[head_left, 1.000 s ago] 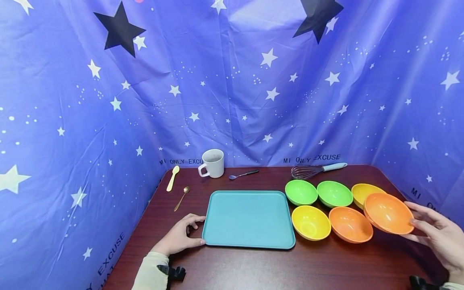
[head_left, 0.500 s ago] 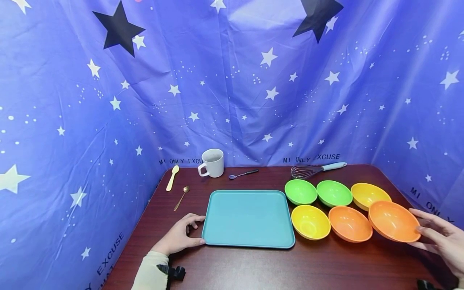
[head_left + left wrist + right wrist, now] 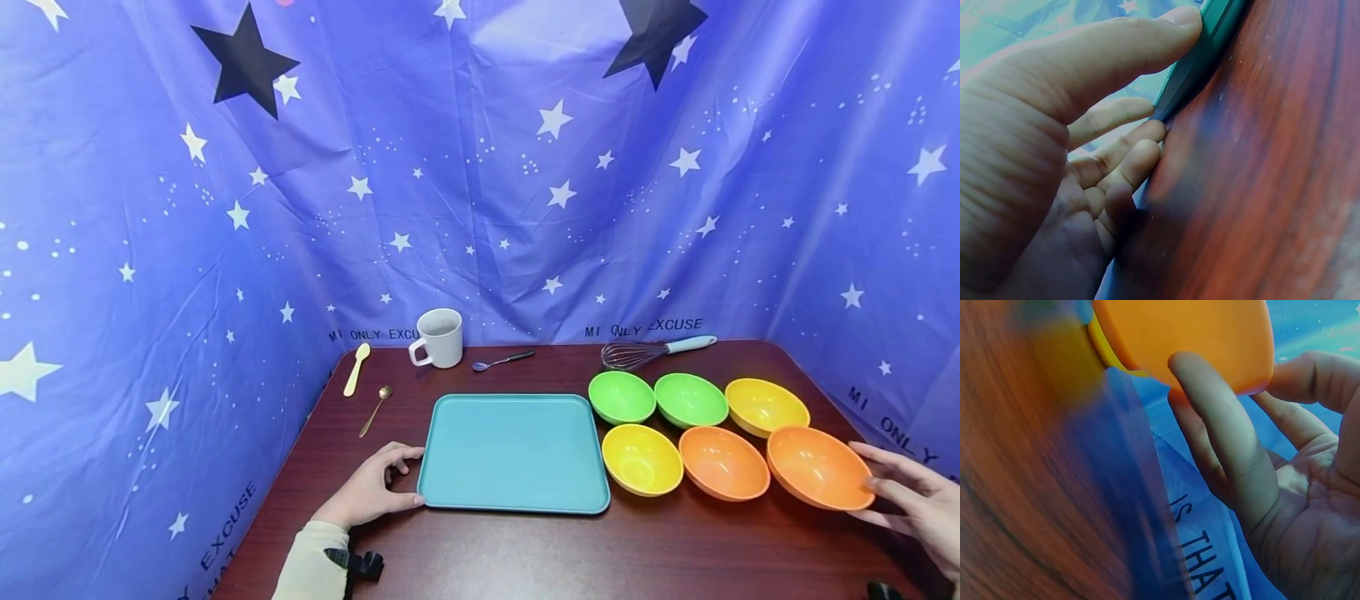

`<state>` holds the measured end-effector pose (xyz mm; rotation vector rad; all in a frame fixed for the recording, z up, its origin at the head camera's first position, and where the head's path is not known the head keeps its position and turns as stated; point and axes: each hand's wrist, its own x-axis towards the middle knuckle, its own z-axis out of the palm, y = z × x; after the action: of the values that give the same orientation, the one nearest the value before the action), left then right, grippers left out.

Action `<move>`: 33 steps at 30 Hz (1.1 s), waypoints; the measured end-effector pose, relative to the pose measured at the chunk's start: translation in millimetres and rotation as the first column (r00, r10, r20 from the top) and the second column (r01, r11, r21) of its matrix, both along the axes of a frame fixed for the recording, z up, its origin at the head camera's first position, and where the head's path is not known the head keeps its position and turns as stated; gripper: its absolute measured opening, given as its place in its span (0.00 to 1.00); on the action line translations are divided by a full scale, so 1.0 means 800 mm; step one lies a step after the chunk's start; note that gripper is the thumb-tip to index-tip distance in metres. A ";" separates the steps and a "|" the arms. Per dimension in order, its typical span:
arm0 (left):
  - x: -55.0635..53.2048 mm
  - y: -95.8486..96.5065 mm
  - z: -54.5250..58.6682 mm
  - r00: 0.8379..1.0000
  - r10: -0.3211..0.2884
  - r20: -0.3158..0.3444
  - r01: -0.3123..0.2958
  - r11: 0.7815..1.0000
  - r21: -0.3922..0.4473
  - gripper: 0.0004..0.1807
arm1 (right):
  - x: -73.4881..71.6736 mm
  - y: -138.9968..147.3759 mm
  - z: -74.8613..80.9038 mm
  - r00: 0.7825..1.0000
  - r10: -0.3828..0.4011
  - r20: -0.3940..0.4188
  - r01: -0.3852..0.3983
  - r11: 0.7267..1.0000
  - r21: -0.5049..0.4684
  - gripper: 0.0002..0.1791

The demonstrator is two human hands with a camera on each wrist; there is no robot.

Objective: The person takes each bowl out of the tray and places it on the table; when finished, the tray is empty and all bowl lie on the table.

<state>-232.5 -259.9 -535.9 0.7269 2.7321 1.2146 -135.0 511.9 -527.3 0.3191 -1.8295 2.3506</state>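
At the right, my right hand (image 3: 917, 500) holds an orange bowl (image 3: 817, 468) by its right side, fingers at the rim. The right wrist view shows fingertips against the outer wall of the orange bowl (image 3: 1191, 337). It sits at the right end of the front row, beside a second orange bowl (image 3: 725, 465) and a yellow bowl (image 3: 642, 460). My left hand (image 3: 371, 486) touches the left edge of a teal tray (image 3: 513, 454). In the left wrist view, the thumb and a fingertip of the left hand (image 3: 1054, 112) rest against the tray edge (image 3: 1200, 56).
Two green bowls (image 3: 621, 398) and a yellow-orange bowl (image 3: 767, 407) form the back row. Behind them lies a whisk (image 3: 660, 352). A white mug (image 3: 441, 337), a dark-handled spoon (image 3: 504, 361), a pale spoon (image 3: 357, 369) and a gold spoon (image 3: 376, 410) are at the back left.
My right hand has brought the orange bowl down and to the right, off the yellow-orange bowl it overlapped, into the front row. The left hand has stayed at the tray.
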 end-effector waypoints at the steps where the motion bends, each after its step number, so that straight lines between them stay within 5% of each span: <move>1: 0.000 0.000 -0.001 1.000 0.002 0.002 -0.002 1.000 -0.002 0.39 | 0.000 0.001 -0.001 1.000 0.004 -0.001 -0.004 1.000 -0.007 0.38; 13: -0.001 -0.001 -0.002 1.000 0.002 0.005 -0.002 1.000 -0.007 0.40 | -0.004 0.007 -0.002 0.971 -0.152 0.187 0.126 0.981 0.145 0.36; 22: -0.002 -0.002 -0.003 1.000 0.006 0.004 -0.006 1.000 -0.009 0.40 | -0.009 0.014 -0.006 0.946 -0.187 0.266 0.119 0.960 0.252 0.34; 33: -0.002 -0.002 -0.003 1.000 0.001 -0.002 -0.001 1.000 -0.002 0.40 | -0.010 0.011 -0.001 0.933 -0.184 0.309 0.101 0.959 0.266 0.32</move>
<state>-233.7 -261.6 -538.0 0.7266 2.7351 1.2113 -143.0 520.4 -528.0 -0.1967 -2.2144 2.1824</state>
